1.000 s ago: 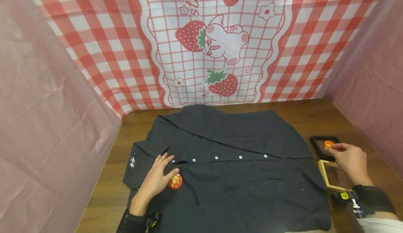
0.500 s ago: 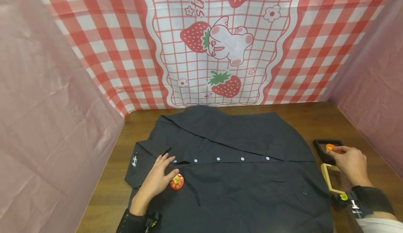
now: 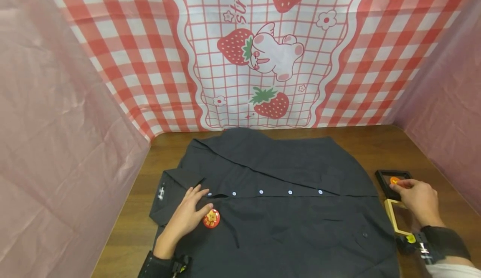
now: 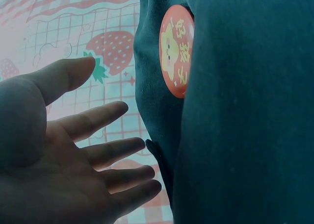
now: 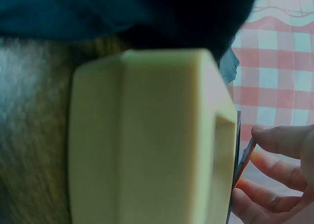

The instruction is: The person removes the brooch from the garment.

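Note:
A dark grey button-up shirt [image 3: 300,228] lies spread out, its collar at the left. My left hand [image 3: 182,217] lies over the shirt by the collar, fingers spread and holding nothing. Beside its thumb, a round red badge [image 3: 211,218] with a yellow star figure sits on the shirt front; Chinese characters on the badge [image 4: 176,50] show in the left wrist view. At the far right, my right hand [image 3: 421,198] pinches a small orange disc [image 3: 394,180] at the black tray [image 3: 381,185]. The disc's thin edge [image 5: 244,160] stands tilted between thumb and fingers in the right wrist view.
A pale yellow square tray [image 3: 391,218] stands in front of the black one, partly under the right wrist. It fills much of the right wrist view. A red-checked strawberry cloth [image 3: 270,61] hangs behind the wooden table [image 3: 127,211], with pink cloth [image 3: 67,123] at both sides.
The head view has shifted slightly. My right fingers cover more of the orange disc than before, still at the black tray. My left hand stays in place by the red badge.

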`<state>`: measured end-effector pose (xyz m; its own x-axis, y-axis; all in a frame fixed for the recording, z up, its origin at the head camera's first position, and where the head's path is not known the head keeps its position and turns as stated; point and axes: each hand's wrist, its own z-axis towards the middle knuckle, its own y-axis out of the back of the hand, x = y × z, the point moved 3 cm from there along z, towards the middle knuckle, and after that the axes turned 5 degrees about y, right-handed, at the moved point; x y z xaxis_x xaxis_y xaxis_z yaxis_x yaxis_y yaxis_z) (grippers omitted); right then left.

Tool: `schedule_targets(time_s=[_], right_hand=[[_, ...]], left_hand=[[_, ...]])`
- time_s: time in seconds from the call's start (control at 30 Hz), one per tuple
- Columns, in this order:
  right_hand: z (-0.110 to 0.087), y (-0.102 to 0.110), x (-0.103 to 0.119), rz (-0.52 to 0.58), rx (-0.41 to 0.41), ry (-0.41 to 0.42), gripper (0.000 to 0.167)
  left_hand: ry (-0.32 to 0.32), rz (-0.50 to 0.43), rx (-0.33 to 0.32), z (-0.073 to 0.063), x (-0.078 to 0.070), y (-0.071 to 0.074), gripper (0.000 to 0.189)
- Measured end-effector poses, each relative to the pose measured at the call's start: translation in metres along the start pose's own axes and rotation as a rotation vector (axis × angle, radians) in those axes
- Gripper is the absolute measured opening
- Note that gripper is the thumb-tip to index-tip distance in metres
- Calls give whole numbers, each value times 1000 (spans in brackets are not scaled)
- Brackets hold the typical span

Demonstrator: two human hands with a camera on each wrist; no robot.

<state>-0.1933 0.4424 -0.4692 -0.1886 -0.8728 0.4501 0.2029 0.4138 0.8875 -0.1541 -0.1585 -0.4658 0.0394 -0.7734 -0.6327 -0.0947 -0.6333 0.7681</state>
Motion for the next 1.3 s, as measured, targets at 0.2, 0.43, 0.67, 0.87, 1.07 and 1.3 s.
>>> schedule_targets(time_s=[0.2,0.43,0.67,0.87,1.07,1.3], right_hand=[[1,-3,-3,-14,-3,7,39],[3,-8,-3,-17,-5,32,31],[3,-11,-3,-15,-18,66,29],[4,-11,-2,-18,-21,46,34],[4,-11,-1,-21,-33,45,36],[2,-12,0,-1,-19,29,41]], left_hand=[[-15,3,4,1,0,0,47],[-3,-12,21,0,1,-3,47],[2,-16,29,-1,2,-4,47],[1,-6,23,0,2,-3,47],[-10,-6,28,0,3,-4,47],[-4,-7,41,2,2,-5,47]])
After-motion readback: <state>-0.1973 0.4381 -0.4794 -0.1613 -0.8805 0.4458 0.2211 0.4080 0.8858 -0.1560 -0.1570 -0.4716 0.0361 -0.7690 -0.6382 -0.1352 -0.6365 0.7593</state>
